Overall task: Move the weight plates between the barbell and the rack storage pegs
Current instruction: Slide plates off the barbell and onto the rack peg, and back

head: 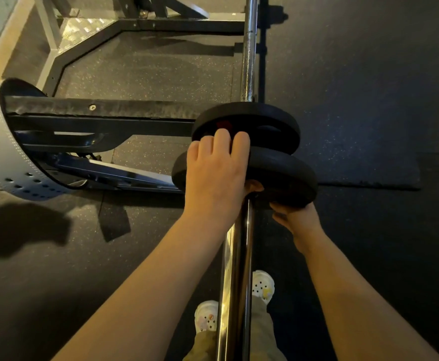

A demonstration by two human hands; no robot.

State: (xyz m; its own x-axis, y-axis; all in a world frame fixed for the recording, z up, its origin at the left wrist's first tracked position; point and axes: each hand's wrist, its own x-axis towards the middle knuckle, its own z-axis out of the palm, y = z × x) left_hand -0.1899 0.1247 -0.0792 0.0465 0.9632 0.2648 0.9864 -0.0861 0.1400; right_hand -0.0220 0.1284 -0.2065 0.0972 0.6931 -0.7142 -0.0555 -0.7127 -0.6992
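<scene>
Head view: two black weight plates on the barbell sleeve (235,269) at centre. Left hand (214,175) curls over the near plate (283,175) rim at 10 o'clock, right hand (295,217) grips under at 5. Far plate (260,121) sits just behind. Best to slide the near plate straight along the sleeve, level, feet clear.

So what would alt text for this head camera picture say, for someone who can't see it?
Seen from above, a person's left hand and right hand hold the near plate on a chrome barbell, with a second plate just behind it. A black rack stands to the left on a dark floor.
</scene>
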